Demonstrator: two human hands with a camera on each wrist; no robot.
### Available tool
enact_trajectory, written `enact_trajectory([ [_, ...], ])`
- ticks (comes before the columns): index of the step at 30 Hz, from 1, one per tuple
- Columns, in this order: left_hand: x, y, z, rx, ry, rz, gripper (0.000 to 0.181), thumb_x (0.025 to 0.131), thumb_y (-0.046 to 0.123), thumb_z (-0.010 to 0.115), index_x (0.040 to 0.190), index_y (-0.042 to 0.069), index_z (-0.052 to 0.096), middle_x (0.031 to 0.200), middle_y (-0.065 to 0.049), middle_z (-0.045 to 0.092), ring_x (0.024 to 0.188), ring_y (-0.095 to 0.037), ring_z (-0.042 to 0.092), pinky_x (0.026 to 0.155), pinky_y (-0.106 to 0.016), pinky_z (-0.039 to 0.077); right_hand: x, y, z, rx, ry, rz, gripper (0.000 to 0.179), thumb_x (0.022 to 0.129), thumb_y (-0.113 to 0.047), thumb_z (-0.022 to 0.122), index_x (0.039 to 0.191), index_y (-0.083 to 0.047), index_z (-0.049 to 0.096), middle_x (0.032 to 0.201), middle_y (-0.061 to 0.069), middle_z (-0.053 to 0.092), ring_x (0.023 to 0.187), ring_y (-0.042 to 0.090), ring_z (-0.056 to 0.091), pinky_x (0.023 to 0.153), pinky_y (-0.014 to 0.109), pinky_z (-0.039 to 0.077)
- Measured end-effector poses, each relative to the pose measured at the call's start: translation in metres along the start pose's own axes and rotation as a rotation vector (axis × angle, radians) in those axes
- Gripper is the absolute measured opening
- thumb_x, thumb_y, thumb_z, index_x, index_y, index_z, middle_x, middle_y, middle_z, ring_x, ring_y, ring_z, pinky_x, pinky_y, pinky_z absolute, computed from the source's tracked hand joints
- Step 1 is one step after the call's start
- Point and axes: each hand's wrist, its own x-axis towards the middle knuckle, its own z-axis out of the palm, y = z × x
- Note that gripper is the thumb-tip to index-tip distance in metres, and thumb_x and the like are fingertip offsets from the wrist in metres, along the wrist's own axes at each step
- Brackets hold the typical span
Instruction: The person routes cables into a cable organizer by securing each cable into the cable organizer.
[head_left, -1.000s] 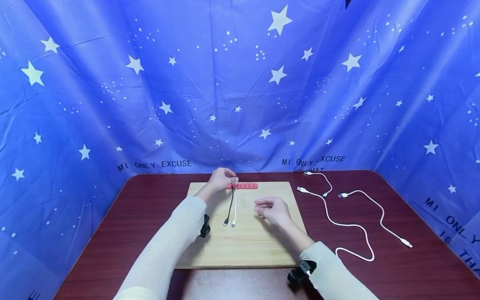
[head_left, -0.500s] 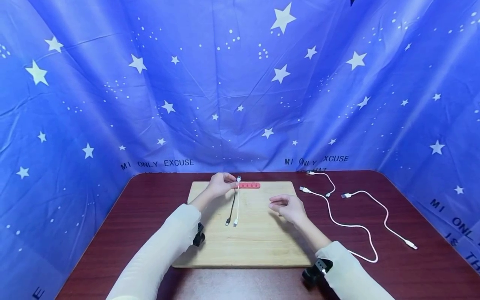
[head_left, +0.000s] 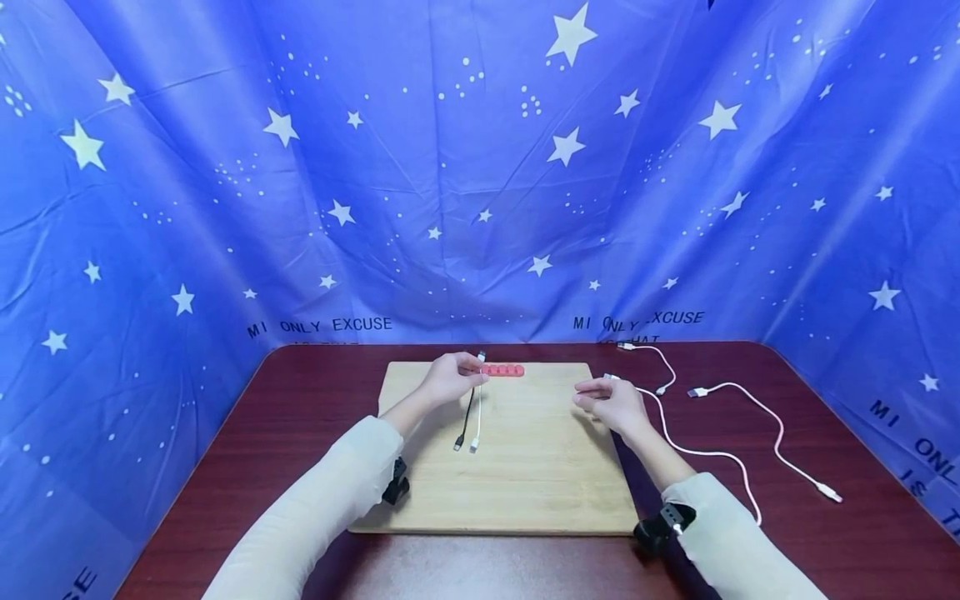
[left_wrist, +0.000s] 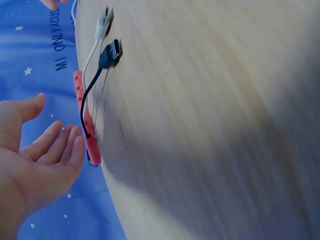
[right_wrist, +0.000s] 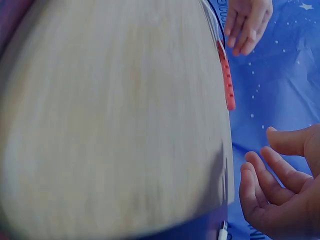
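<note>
A red cable holder (head_left: pixel 506 371) lies along the far edge of the wooden board. Seated in it are a black cable (left_wrist: pixel 87 95) and a white cable (head_left: pixel 481 404), their USB ends reaching over the board towards the person. Beside the holder is my left hand (head_left: pixel 452 377), which the left wrist view shows with fingers apart from the thumb and nothing held. My right hand (head_left: pixel 618 406) hovers over the board's right edge, fingers loosely bent and holding nothing. Close to it lies the plug of a long white cable (head_left: pixel 720 453), partly hidden behind the hand and arm.
The wooden board (head_left: pixel 495 492) rests on a dark red table (head_left: pixel 247 433). Right of the board lie a short white cable (head_left: pixel 663 360) and another white cable (head_left: pixel 772 425). A blue star-printed curtain (head_left: pixel 450 167) hangs behind and at the sides.
My right hand has moved right, from over the board to its right edge near the loose cables. The left hand has come off the white cable's end and stays beside the holder.
</note>
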Motion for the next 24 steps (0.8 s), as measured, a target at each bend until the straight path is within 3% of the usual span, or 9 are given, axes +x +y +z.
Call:
enact_trajectory([
  [6, -0.005, 0.005, 0.005, -0.029, -0.022, -0.004, 0.033, 0.087, 0.019, 0.069, 0.115, 0.002, 0.065, 0.109, -0.012, 0.069, 0.101, -0.024, 0.064, 0.092, -0.034, 0.057, 0.005, 0.007, -0.012, -0.06, 0.019, -0.005, 0.03, 0.085, -0.017, 0.071, 0.109, 0.001, 0.07, 0.099, 0.016, 0.075, 0.07, -0.006, 0.06, 0.062, 0.014, 0.053],
  [10, -0.008, 0.008, 0.008, -0.027, -0.037, 0.007, 0.034, 0.088, 0.019, 0.068, 0.118, 0.003, 0.064, 0.112, -0.012, 0.069, 0.105, -0.025, 0.063, 0.093, -0.035, 0.056, 0.007, 0.013, -0.02, -0.152, 0.042, -0.012, 0.028, 0.084, -0.019, 0.072, 0.107, -0.004, 0.072, 0.096, 0.011, 0.076, 0.079, 0.001, 0.067, 0.071, 0.014, 0.047],
  [16, -0.01, 0.013, 0.011, -0.047, -0.01, 0.047, 0.032, 0.089, 0.017, 0.067, 0.117, 0.002, 0.064, 0.112, -0.014, 0.069, 0.106, -0.027, 0.064, 0.094, -0.038, 0.056, 0.013, 0.021, -0.029, -0.234, 0.068, -0.035, 0.029, 0.084, -0.02, 0.072, 0.108, -0.004, 0.072, 0.094, 0.01, 0.076, 0.094, 0.024, 0.071, 0.082, 0.029, 0.052],
  [19, -0.011, 0.015, 0.011, -0.06, -0.009, 0.048, 0.032, 0.088, 0.017, 0.067, 0.117, 0.003, 0.064, 0.112, -0.015, 0.069, 0.105, -0.027, 0.064, 0.094, -0.037, 0.056, 0.015, 0.024, -0.033, -0.263, 0.075, -0.046, 0.029, 0.084, -0.02, 0.072, 0.109, -0.004, 0.072, 0.094, 0.01, 0.076, 0.091, 0.024, 0.072, 0.087, 0.037, 0.051],
  [24, -0.013, 0.017, 0.014, -0.086, -0.019, 0.026, 0.033, 0.088, 0.017, 0.069, 0.118, 0.006, 0.065, 0.114, -0.014, 0.069, 0.107, -0.026, 0.064, 0.094, -0.037, 0.056, 0.019, 0.032, -0.038, -0.301, 0.079, -0.058, 0.028, 0.084, -0.02, 0.071, 0.107, -0.004, 0.072, 0.093, 0.011, 0.076, 0.08, 0.015, 0.072, 0.084, 0.039, 0.051],
])
